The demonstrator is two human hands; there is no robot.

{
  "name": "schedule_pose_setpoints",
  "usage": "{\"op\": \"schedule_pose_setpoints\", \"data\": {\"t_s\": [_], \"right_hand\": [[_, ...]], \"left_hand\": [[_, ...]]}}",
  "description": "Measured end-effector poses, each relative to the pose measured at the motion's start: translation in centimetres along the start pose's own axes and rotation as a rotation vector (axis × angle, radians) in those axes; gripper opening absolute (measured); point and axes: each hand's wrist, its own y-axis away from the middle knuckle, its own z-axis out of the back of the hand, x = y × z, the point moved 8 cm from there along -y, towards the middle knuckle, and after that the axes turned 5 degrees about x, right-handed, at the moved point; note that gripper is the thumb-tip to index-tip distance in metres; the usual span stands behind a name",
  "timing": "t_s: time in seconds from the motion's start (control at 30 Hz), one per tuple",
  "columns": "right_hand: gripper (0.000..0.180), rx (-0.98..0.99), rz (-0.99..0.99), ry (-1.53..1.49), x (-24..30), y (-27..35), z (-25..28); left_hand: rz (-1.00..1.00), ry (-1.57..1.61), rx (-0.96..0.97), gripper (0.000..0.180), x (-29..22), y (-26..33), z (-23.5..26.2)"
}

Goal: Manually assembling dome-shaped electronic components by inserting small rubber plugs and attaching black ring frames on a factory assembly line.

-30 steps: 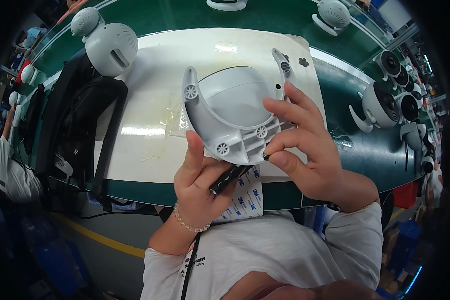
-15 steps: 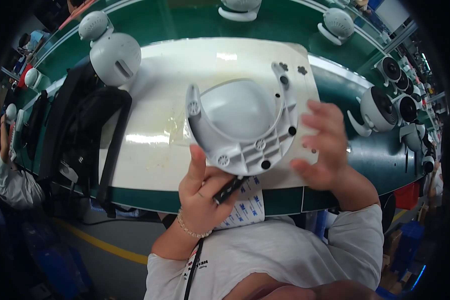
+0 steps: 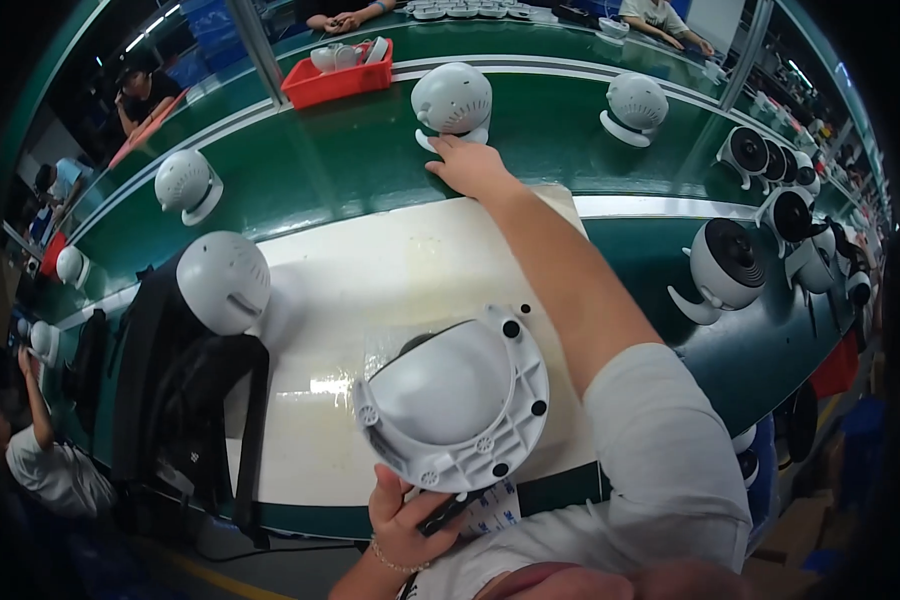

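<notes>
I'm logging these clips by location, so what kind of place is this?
Most likely a factory assembly line for small fans. A green conveyor belt carries rows of round white fan units, the left hand holds a white fan housing shell, and the right hand reaches to the belt.

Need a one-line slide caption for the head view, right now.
Left hand holds a white domed shell over the mat while the right hand touches a round white unit on the green belt.
</notes>
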Motion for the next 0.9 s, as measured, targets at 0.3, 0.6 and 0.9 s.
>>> {"op": "schedule_pose_setpoints", "data": {"t_s": [0.3,0.6,0.9], "right_hand": [[0.026,-0.014,-0.262,0.032,-6.2,7.4,4.6],[0.029,0.028,-0.415,-0.126,-8.5,26.2,10.4],[0.027,-0.036,0.159,-0.480,5.3,28.0,17.6]], "left_hand": [[-0.022,0.062,-0.063,0.035,0.0,-1.2,0.0],[0.108,0.095,-0.179,0.035,-0.5,-0.3,1.0],[0.130,0.342,-0.354,0.032,0.1,3.1,2.4]]}}
